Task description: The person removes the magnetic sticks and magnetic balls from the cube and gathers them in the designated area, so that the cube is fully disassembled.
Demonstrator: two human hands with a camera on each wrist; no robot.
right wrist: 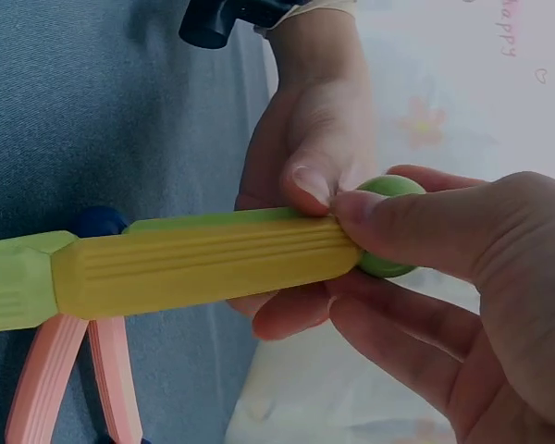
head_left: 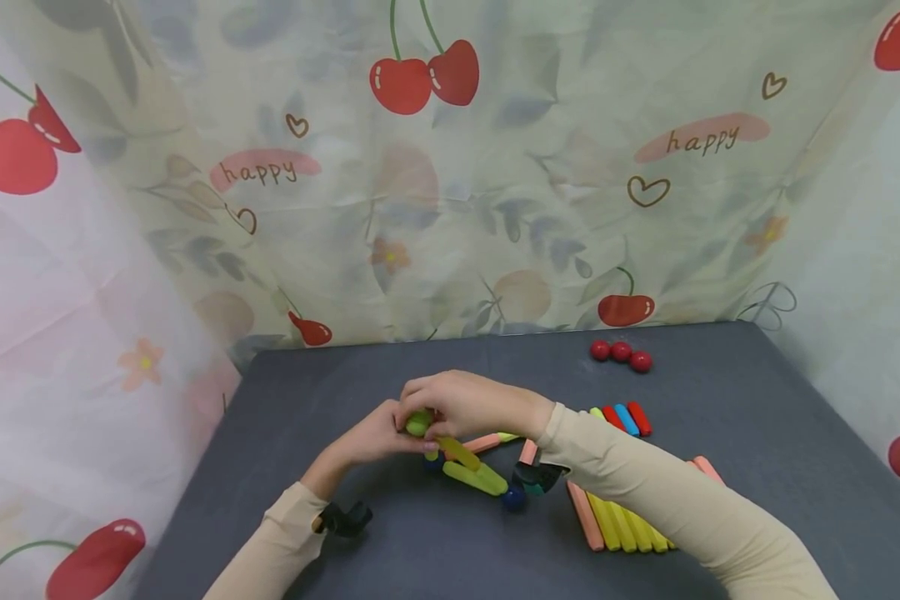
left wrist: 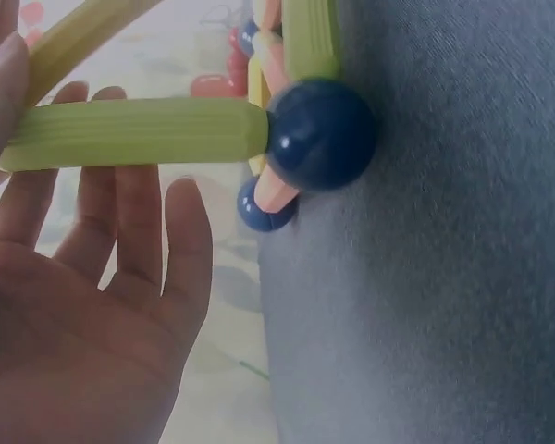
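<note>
My left hand (head_left: 375, 433) pinches the upper end of an upright light-green toy stick (left wrist: 148, 131) between thumb and fingers. That stick stands on a dark blue ball (left wrist: 322, 134) on the table. With thumb and fingers, my right hand (head_left: 461, 404) grips a green ball (right wrist: 393, 188) at the top, where a yellow stick (right wrist: 203, 268) meets it. The yellow stick slants down from the ball. Lower in the frame, a light-green stick (head_left: 475, 477) runs to another dark blue ball (head_left: 513, 498), and pink sticks (right wrist: 46, 379) join behind.
On the dark table (head_left: 420, 558), yellow sticks (head_left: 626, 529) and a pink stick (head_left: 587, 517) lie in a row, partly under my right forearm. Farther back are red and blue sticks (head_left: 627, 419), and three red balls (head_left: 621, 352) near the rear edge. A printed curtain (head_left: 450, 208) surrounds the table.
</note>
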